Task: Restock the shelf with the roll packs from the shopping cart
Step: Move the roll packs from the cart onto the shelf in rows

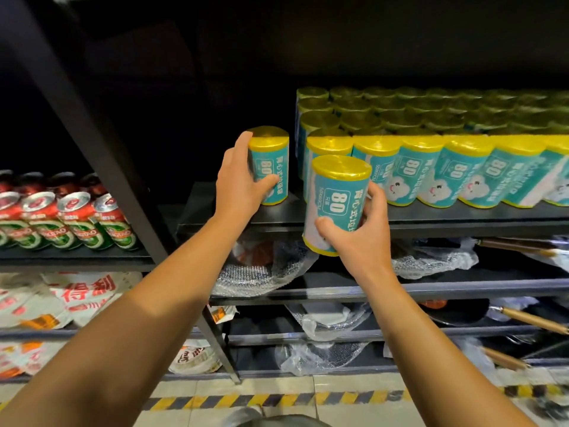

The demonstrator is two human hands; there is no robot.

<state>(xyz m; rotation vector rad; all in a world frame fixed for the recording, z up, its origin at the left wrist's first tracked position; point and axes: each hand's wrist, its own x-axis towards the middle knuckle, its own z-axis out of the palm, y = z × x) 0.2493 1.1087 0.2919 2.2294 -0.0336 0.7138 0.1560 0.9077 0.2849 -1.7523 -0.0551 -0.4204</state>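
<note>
Beyond the fingertips of our left hand (238, 180) the dark shelf (215, 208) lies bare and open back into shadow, walled on that hand's outer side by the slanted black upright (101, 149). Beside our right hand (358, 229) fingers, the packed rows of roll packs (431, 143) block the shelf, leaving only the gap between them and the left-held roll pack (271, 167).

The cylindrical roll pack in my left hand (272, 167) was teal with a yellow foil cap and a white "80"; so was the roll pack in my right hand (334, 201). The black metal shelf (431, 215) was dark. The beer cans (77, 223) were red, green and white. The floor tape (246, 400) was striped yellow and black.
</note>
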